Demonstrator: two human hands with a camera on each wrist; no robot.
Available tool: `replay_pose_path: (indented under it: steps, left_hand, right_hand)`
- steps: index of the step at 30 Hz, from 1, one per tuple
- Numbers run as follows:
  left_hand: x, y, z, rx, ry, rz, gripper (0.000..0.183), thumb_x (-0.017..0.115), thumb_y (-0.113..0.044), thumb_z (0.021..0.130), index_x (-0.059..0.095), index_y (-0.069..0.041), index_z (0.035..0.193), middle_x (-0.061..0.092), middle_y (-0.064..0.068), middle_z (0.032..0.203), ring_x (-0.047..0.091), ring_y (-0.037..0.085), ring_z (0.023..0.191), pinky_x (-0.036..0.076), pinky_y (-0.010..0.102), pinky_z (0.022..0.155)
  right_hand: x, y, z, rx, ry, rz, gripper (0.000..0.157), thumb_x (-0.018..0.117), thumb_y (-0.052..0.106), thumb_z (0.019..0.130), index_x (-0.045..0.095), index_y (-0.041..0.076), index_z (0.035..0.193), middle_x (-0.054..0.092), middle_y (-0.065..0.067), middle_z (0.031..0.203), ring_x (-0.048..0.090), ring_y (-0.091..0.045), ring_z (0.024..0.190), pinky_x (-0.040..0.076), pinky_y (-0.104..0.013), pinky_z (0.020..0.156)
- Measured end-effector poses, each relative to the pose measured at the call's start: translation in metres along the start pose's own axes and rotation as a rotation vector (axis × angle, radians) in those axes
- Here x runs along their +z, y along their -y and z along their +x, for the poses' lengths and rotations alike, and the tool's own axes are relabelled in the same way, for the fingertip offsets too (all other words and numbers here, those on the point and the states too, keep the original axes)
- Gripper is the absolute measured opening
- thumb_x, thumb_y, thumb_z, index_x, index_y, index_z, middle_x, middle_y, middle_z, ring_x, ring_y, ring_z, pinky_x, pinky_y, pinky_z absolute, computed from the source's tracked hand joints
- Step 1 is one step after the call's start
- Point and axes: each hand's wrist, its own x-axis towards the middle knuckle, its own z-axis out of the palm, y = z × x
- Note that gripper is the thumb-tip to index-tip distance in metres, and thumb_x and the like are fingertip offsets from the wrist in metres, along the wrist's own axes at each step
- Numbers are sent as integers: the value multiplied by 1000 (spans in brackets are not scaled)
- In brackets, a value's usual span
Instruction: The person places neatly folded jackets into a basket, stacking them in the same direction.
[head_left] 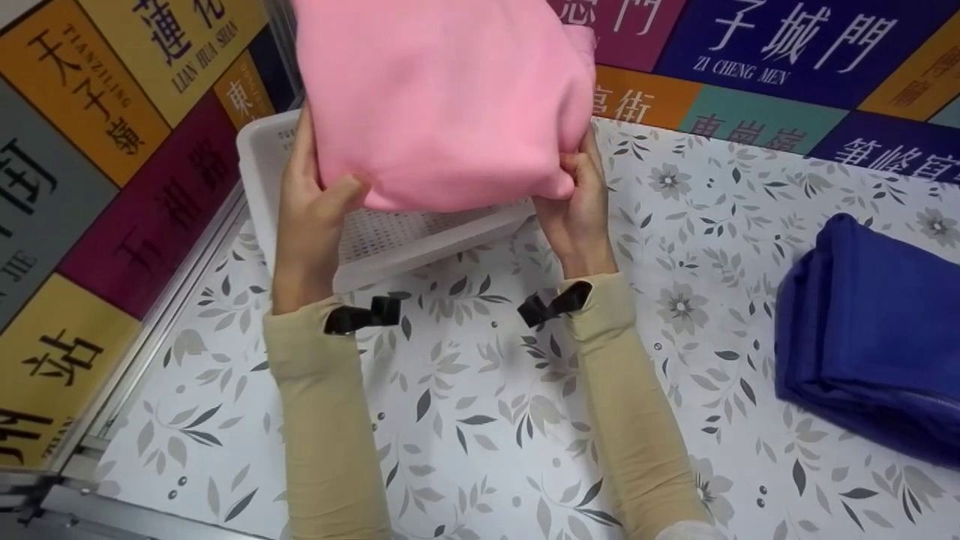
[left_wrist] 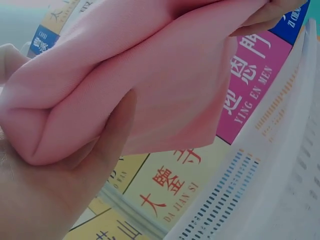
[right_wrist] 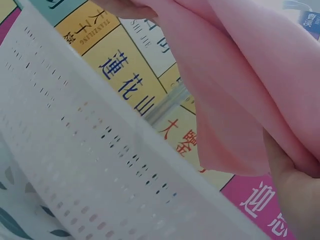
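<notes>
A folded pink cloth (head_left: 450, 105), thick and soft with layered folds, is held up by both hands over a white perforated plastic basket (head_left: 264, 161). My left hand (head_left: 311, 202) grips its left lower corner, thumb on the near face. At the right corner, my right hand (head_left: 581, 202) pinches a bunched bit of the cloth. In the left wrist view the pink cloth (left_wrist: 170, 95) shows stacked folds resting in the left hand (left_wrist: 55, 195). The right wrist view has the right hand (right_wrist: 295, 195) at the fold's edge. Much of the basket is hidden behind the cloth.
A folded dark blue cloth-like bundle (head_left: 885, 337) lies on the right of the table, which has a white leaf-and-flower cover (head_left: 465, 420). Colourful panels with Chinese lettering (head_left: 787, 45) stand along the back and left. A metal rail (head_left: 172, 300) runs along the left edge.
</notes>
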Motion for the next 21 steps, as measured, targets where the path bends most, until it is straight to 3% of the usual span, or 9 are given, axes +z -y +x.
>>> replay_pose_path:
  steps: [7,16,21]
  left_hand:
    - [-3,-2,-1,-14,-30,137,87,46,11,67,18,-18,143,28,-5,140,41,25,113,38,36,93]
    - [-8,-4,1,-30,-26,163,78,45,15,63,27,-14,133,35,5,131,39,24,112,38,36,91]
    - [-12,-3,4,-64,-40,178,74,43,18,61,28,-12,127,35,6,129,39,25,111,38,36,90]
  right_hand:
    - [-6,-5,-1,12,-10,-117,61,29,-11,82,42,20,133,48,-17,117,42,-14,52,35,-23,47]
    - [-5,-7,-1,-14,-18,-267,63,33,-14,82,33,13,138,43,-14,129,44,-16,54,38,-23,50]
    - [-4,-8,0,-26,7,-349,59,35,-17,82,35,8,135,41,-13,128,42,-17,54,35,-20,43]
